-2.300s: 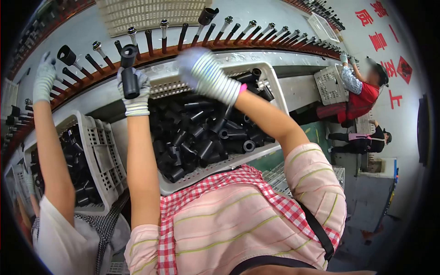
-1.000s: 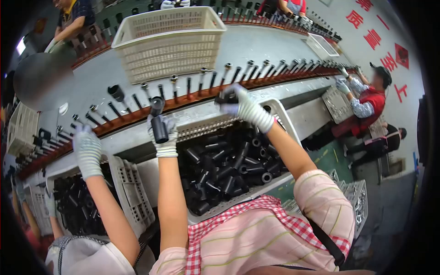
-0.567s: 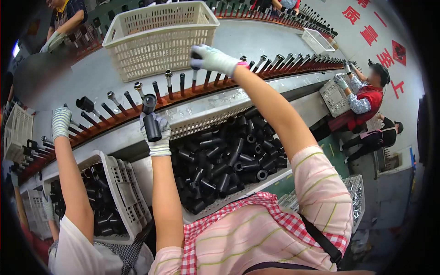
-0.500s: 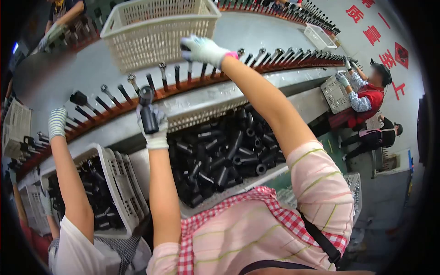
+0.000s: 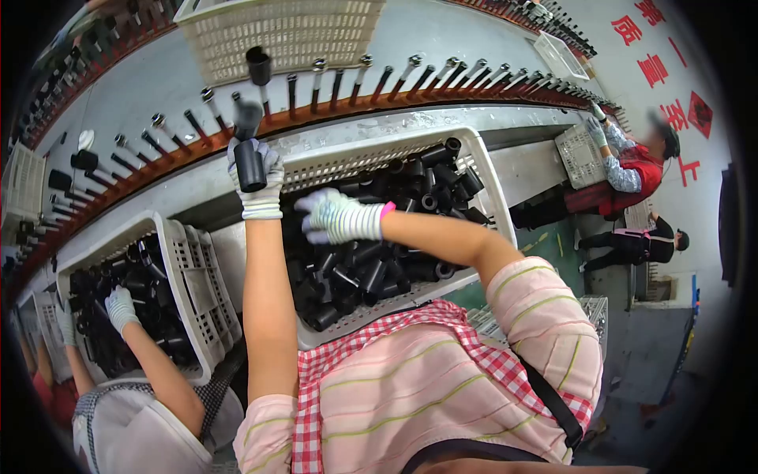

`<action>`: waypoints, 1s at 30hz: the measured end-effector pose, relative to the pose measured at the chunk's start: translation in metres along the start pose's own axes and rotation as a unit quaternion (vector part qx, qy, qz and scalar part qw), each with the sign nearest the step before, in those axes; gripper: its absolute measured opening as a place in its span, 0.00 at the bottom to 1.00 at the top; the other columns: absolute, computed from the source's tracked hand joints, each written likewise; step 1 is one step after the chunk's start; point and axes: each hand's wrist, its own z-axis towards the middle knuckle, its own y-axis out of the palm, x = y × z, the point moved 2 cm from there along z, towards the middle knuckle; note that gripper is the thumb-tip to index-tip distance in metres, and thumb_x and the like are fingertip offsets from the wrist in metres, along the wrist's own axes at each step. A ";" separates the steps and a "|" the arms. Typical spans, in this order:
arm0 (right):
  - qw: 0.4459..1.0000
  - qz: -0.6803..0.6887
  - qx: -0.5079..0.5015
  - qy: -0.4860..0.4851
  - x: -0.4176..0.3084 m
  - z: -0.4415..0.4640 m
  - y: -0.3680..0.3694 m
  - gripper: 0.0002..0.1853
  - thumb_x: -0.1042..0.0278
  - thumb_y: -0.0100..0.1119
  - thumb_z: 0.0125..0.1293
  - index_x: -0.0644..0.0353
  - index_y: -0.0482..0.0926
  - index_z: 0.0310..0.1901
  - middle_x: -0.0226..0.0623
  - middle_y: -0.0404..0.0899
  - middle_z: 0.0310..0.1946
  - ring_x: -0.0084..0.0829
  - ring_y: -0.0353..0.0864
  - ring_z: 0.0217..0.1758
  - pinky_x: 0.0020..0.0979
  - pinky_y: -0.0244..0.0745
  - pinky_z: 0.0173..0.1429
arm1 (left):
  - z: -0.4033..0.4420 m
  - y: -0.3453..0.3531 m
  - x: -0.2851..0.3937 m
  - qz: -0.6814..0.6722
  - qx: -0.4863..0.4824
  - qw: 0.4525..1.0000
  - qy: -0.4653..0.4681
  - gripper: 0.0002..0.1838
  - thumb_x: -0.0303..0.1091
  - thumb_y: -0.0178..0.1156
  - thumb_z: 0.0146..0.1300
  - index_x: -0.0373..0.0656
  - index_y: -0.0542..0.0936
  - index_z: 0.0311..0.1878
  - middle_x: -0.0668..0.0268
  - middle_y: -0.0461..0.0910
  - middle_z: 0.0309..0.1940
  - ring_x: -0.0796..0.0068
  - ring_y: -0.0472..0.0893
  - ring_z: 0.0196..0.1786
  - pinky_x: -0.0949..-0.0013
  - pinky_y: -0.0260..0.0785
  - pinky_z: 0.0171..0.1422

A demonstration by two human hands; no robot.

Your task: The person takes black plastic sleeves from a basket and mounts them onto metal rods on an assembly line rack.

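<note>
My left hand (image 5: pixel 258 193), in a pale striped glove, is closed around a short black tube (image 5: pixel 251 167) held upright. A second black piece (image 5: pixel 247 118), blurred, stands just above that tube, near the rack of rods. My right hand (image 5: pixel 341 216), gloved with a pink cuff edge, is over the basket of black tubes. Its fingers point left and are spread, with nothing visible in them. Loose black tubes (image 5: pixel 371 272) fill the white plastic basket (image 5: pixel 491 178) in front of me. A wide black sleeve (image 5: pixel 258 65) tops one upright rod beyond my left hand.
A curved brown rail (image 5: pixel 347 108) carries upright metal and black rods across the bench. A pale crate (image 5: pixel 284 39) stands behind it. On the left, a co-worker's gloved hand (image 5: pixel 121 308) is in another basket (image 5: pixel 170 261) of black tubes. A person in red (image 5: pixel 639 170) stands at right.
My right hand has moved from the rail back down over the basket. My left hand still holds the tube, slightly higher in view. The co-worker's hand has dropped from the rail into the left basket.
</note>
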 end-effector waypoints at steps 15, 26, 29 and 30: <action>0.982 0.095 -0.005 0.162 0.003 0.002 0.050 0.24 0.70 0.55 0.54 0.46 0.73 0.55 0.45 0.72 0.52 0.47 0.79 0.44 0.44 0.73 0.48 | -0.004 0.008 -0.008 0.024 0.030 0.999 0.016 0.15 0.43 0.49 0.67 0.44 0.69 0.28 0.69 0.67 0.18 0.78 0.61 0.16 0.74 0.54 0.17; 0.818 0.321 0.461 0.127 0.091 -0.039 -0.163 0.12 0.78 0.46 0.60 0.58 0.81 0.37 0.34 0.83 0.30 0.25 0.80 0.30 0.28 0.78 0.35 | -0.005 0.012 -0.004 0.008 -0.016 1.000 0.020 0.11 0.40 0.52 0.66 0.45 0.70 0.31 0.68 0.68 0.21 0.79 0.62 0.18 0.76 0.54 0.18; 0.725 0.367 0.463 0.353 0.164 -0.046 -0.215 0.14 0.72 0.45 0.59 0.59 0.82 0.40 0.34 0.82 0.26 0.19 0.68 0.14 0.23 0.67 0.18 | -0.004 0.009 -0.007 0.015 -0.010 1.000 0.020 0.12 0.40 0.51 0.67 0.43 0.69 0.31 0.67 0.67 0.22 0.79 0.62 0.19 0.76 0.53 0.18; 0.748 0.361 0.443 0.337 0.180 -0.038 -0.223 0.14 0.72 0.47 0.59 0.59 0.83 0.40 0.35 0.81 0.25 0.21 0.66 0.12 0.24 0.65 0.16 | -0.003 0.009 -0.006 0.013 0.004 1.000 0.013 0.13 0.41 0.51 0.67 0.43 0.69 0.30 0.67 0.68 0.22 0.79 0.61 0.18 0.76 0.53 0.18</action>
